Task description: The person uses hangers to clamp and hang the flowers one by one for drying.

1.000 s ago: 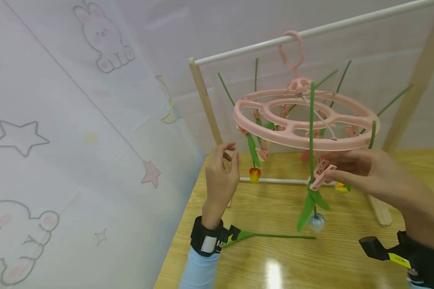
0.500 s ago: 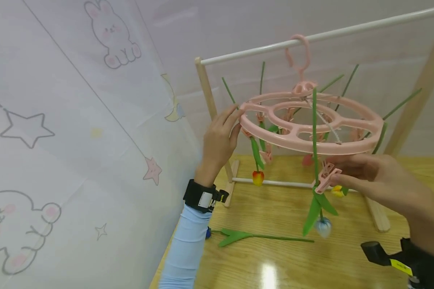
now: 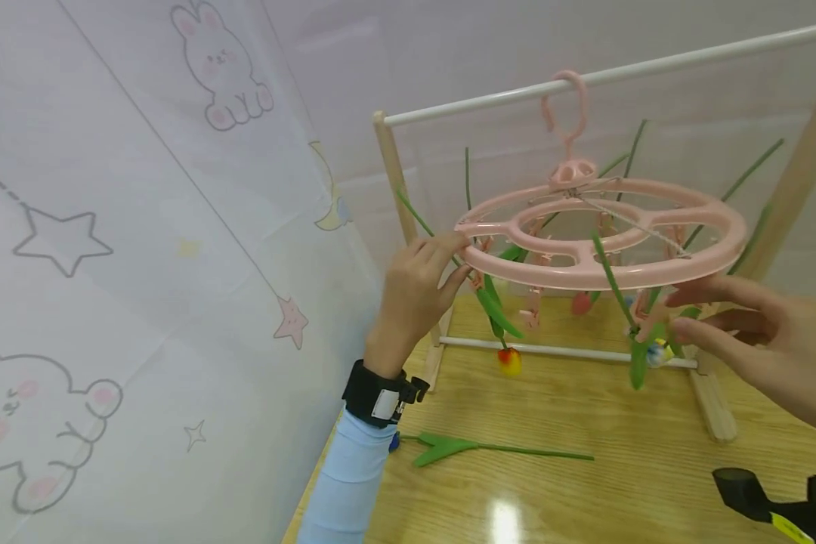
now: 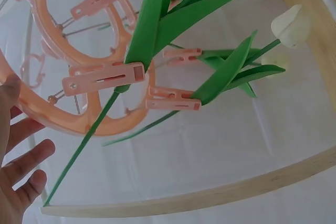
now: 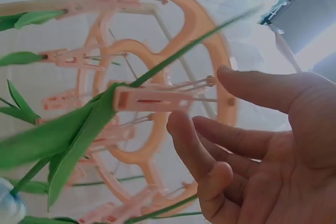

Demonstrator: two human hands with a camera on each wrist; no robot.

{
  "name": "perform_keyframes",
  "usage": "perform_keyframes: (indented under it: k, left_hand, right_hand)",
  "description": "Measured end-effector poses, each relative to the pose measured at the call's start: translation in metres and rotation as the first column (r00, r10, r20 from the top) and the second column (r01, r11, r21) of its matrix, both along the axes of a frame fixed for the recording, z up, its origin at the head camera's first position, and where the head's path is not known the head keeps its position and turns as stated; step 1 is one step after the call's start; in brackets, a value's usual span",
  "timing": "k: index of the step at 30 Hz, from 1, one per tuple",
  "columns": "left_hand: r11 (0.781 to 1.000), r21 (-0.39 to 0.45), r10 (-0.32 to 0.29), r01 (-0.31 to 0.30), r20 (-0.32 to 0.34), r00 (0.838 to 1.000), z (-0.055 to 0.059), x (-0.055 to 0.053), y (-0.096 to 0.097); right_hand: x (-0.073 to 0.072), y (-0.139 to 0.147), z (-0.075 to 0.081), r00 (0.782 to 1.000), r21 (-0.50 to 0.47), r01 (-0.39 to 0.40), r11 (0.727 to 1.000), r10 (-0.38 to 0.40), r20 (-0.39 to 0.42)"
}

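A round pink clip hanger hangs by its hook from a white rail, with artificial tulips clipped upside down beneath it. My left hand touches the left rim with its fingertips, thumb apart below. In the left wrist view its fingers are loosely spread. At the front right my right hand reaches the rim, thumb and fingers parted beside a pink clip that holds a pale blue tulip. One fingertip sits right at the clip's end. The red-and-yellow tulip hangs at the left.
The white rail rests on a wooden stand, with a lower white bar behind. A dark blue tulip with a green stem lies on the wooden table. A patterned sheet covers the wall at left.
My left hand has risen to the hanger's rim. The ring has turned, its front swinging rightward with the pale blue tulip. My right hand has moved right and its fingers have let go of the clip.
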State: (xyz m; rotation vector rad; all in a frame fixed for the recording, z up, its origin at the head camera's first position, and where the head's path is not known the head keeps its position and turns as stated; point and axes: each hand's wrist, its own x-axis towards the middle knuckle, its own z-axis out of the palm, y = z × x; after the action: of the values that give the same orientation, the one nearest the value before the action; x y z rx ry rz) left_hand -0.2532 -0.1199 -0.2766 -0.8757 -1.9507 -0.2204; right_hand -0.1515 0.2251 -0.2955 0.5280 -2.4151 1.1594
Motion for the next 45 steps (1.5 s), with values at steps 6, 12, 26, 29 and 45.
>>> perform_keyframes:
  k: [6, 12, 26, 29, 45]
  left_hand:
    - [1.000, -0.007, -0.007, 0.007, -0.047, 0.999, 0.000, 0.010, 0.007]
    - [1.000, -0.014, 0.001, -0.002, -0.085, 0.996, 0.001, 0.021, 0.013]
    - [0.999, 0.033, -0.002, 0.006, -0.126, 0.992, -0.008, 0.034, 0.028]
    - [0.999, 0.030, -0.010, 0.014, -0.130, 0.991, -0.010, 0.034, 0.031]
    - [0.995, 0.092, -0.046, 0.048, -0.020, 0.999, -0.029, 0.031, 0.028]
  right_hand:
    - [0.010, 0.003, 0.002, 0.995, 0.130, 0.028, 0.991, -0.015, -0.098]
    - [0.007, -0.019, 0.003, 0.986, 0.311, -0.166, 0.936, 0.160, 0.046]
    - [-0.022, -0.068, -0.006, 0.983, -0.022, -0.174, 0.985, 0.172, -0.058]
    - [-0.024, -0.067, -0.007, 0.985, -0.061, -0.169, 0.984, 0.167, -0.037]
    - [-0.023, -0.051, -0.003, 0.984, -0.035, -0.140, 0.990, 0.143, 0.107]
